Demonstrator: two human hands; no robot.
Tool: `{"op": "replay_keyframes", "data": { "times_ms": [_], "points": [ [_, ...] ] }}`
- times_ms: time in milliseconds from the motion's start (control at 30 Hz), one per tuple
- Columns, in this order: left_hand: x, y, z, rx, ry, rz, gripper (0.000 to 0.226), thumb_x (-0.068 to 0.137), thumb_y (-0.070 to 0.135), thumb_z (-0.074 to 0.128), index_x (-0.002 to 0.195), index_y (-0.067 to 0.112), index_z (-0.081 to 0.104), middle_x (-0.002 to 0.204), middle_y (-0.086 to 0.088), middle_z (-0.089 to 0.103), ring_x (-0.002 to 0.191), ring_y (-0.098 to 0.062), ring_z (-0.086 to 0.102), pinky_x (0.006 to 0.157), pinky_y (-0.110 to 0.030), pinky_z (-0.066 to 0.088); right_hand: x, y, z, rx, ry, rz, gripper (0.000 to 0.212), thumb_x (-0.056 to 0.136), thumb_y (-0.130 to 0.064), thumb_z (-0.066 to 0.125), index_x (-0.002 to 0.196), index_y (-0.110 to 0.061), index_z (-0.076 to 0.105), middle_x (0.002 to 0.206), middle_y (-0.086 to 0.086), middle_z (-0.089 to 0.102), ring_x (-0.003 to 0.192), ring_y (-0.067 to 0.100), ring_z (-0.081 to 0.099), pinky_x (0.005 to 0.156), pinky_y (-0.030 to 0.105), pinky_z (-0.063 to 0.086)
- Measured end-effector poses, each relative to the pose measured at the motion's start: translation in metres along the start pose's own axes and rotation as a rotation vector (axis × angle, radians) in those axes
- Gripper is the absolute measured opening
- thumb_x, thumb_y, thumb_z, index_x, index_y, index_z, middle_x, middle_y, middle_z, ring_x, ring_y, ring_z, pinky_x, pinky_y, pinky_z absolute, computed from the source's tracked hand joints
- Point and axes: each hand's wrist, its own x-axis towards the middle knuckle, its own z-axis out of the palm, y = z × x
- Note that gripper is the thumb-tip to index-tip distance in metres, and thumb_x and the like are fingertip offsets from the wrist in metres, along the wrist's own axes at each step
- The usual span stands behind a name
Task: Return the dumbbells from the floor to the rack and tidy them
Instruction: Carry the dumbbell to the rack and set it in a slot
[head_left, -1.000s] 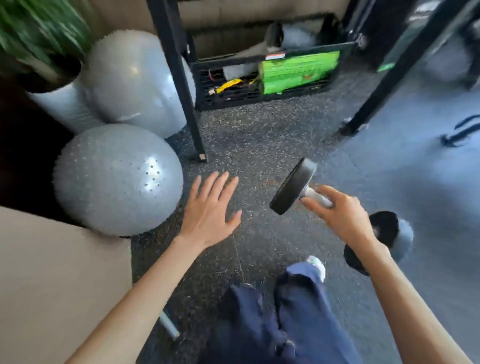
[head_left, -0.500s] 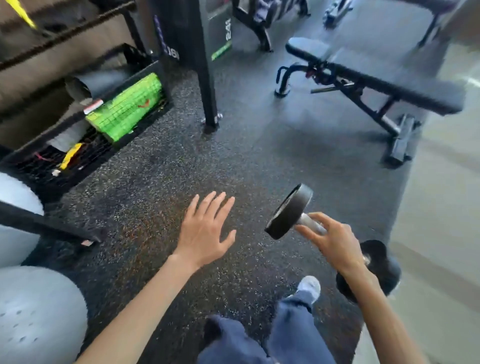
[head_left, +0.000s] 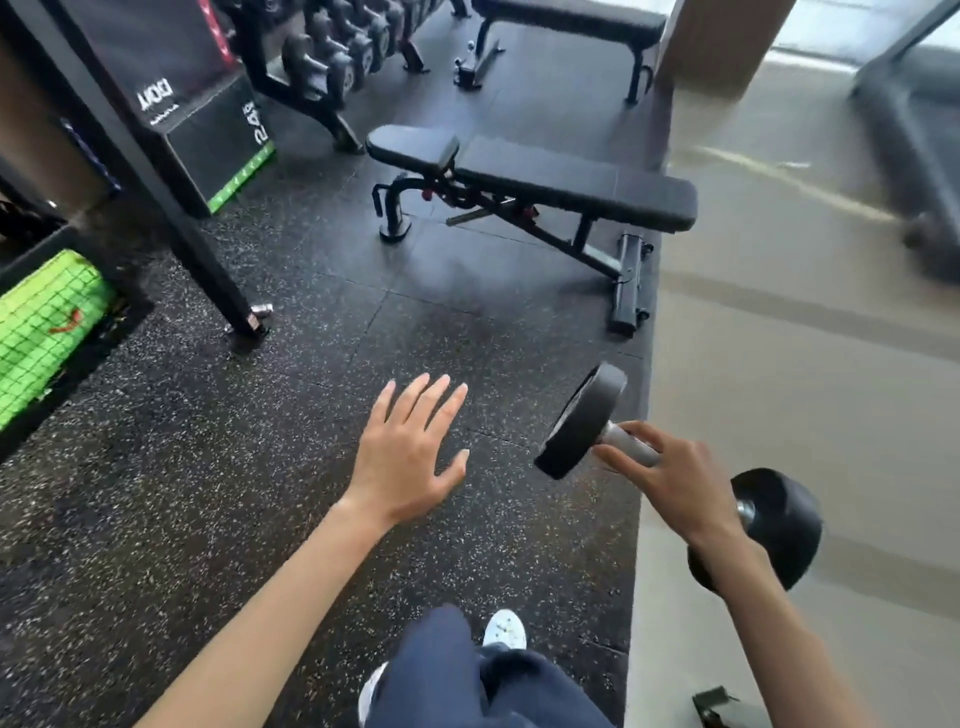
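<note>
Over rubber floor (head_left: 208, 493), right hand (head_left: 675, 488) grasps one dumbbell (head_left: 582, 423); left hand (head_left: 402, 457) released; seemingly two benches (head_left: 571, 182).

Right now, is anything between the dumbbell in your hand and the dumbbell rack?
Yes: the adjustable bench stands between the dumbbell in the right hand and the dumbbell rack. The floor left of it looks open.

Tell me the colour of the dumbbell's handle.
Silver-grey handle, shown best in the head view.
</note>
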Motion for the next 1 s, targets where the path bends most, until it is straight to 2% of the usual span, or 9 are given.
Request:
{"op": "replay_keyframes", "data": {
  "times_ms": [100,167,367,633,800,1000],
  "points": [
    [0.053,0.029,-0.001,-0.004,0.009,0.065,0.068,0.086,0.051,0.038,0.145,0.017,0.037,0.144,-0.007,0.044,0.136,-0.025,0.036,0.111,-0.052,0.027,0.021,0.026,-0.022,0.075,0.046,0.058,0.041,0.078,-0.057,0.059,0.107,-0.029,0.065,0.074,-0.004,0.057,0.068,0.017,0.055,0.052,0.028,0.037],
    [0.087,0.047,0.002,-0.004,0.017,0.105,0.068,0.086,0.051,0.038,0.145,0.017,0.036,0.145,-0.007,0.044,0.136,-0.025,0.035,0.112,-0.052,0.026,0.035,0.044,-0.032,0.108,0.057,0.088,0.038,0.078,-0.056,0.06,0.106,-0.03,0.065,0.075,-0.003,0.058,0.069,0.016,0.055,0.053,0.028,0.036],
    [0.192,0.098,0.02,0.015,0.007,0.24,0.068,0.086,0.052,0.037,0.145,0.017,0.036,0.145,-0.006,0.043,0.137,-0.025,0.035,0.112,-0.053,0.027,0.09,0.113,-0.056,0.092,0.036,0.207,0.046,0.074,-0.067,0.053,0.108,-0.037,0.062,0.084,0.001,0.067,0.075,0.02,0.062,0.063,0.034,0.051],
    [0.362,0.173,0.041,0.012,-0.014,0.324,0.068,0.087,0.052,0.036,0.145,0.016,0.037,0.145,-0.008,0.044,0.136,-0.026,0.037,0.112,-0.051,0.027,0.211,0.209,-0.132,0.063,0.036,0.277,0.054,0.071,-0.074,0.047,0.11,-0.039,0.059,0.095,0.004,0.069,0.083,0.023,0.063,0.069,0.036,0.053],
    [0.472,0.225,0.04,0.003,-0.011,0.373,0.069,0.088,0.054,0.033,0.146,0.017,0.034,0.146,-0.008,0.042,0.137,-0.025,0.036,0.112,-0.051,0.027,0.29,0.262,-0.2,0.046,0.112,0.283,0.068,0.063,-0.082,0.034,0.112,-0.041,0.056,0.093,0.004,0.069,0.081,0.023,0.062,0.07,0.041,0.054],
    [0.563,0.278,0.05,-0.004,-0.012,0.411,0.068,0.088,0.053,0.034,0.145,0.016,0.036,0.145,-0.008,0.044,0.135,-0.026,0.037,0.112,-0.052,0.028,0.353,0.328,-0.251,0.036,0.116,0.321,0.052,0.074,-0.071,0.048,0.113,-0.037,0.057,0.092,0.004,0.068,0.076,0.022,0.059,0.064,0.033,0.049]
  ]
}}
